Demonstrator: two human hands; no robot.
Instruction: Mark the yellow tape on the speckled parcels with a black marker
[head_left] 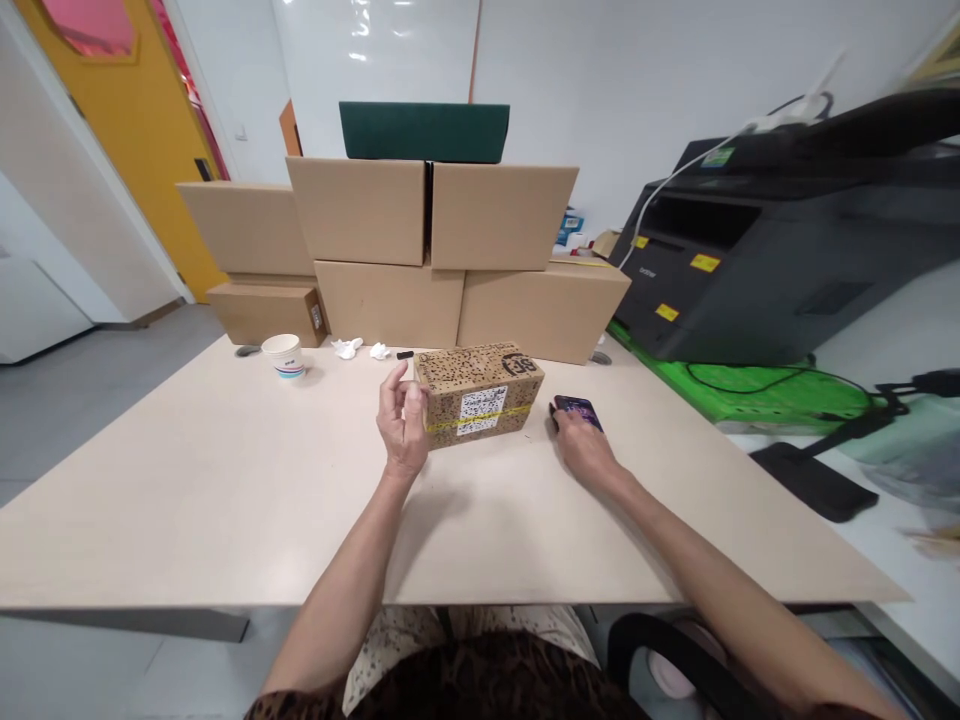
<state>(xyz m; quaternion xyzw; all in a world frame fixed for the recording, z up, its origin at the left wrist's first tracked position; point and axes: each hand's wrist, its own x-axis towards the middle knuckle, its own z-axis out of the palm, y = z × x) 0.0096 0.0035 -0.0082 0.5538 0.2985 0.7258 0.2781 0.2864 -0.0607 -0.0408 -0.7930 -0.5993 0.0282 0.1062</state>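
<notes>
A small brown cardboard box [442, 372] is in the middle of the table, speckled with black marks. Its front bears a white label [481, 411] and a yellow strip; a black round logo is printed on top. At its left end is my left hand [403, 425], fingers curled and thumb raised against the box's edge. The hand hides part of that end. To the right, a dark smartphone [581, 408] with a lit screen lies on the table. My right hand [583, 445] has its fingers closed around the phone's near left side.
Larger cardboard boxes [390, 300] are stacked at the back, topped by a dark green box [424, 132]. A paper cup [283, 356], crumpled tissues [347, 348] and a small black object [405, 355] stand or lie on the table [225, 500]. A dark printer [705, 260] is at right.
</notes>
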